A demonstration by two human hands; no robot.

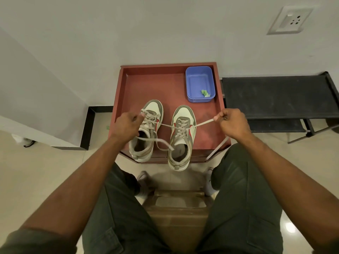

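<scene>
Dark green cotton trousers (238, 198) lie nearest, and beyond them the left hand (128, 125) and the right hand (233, 121) each pinch with curled fingers the flat beige lace (203, 122), stretched tight over the right-side grey-and-white sneaker (183, 114) standing on the red-brown rimmed wooden table (165, 85).

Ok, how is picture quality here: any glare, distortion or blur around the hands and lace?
Head view: soft, even light, faint shadows beside the shoes; a glare patch on the floor tiles at lower right; wide-angle distortion bows the black bench and tilts the wall socket; the left hand, right hand and the lace they pinch look sharp.
</scene>
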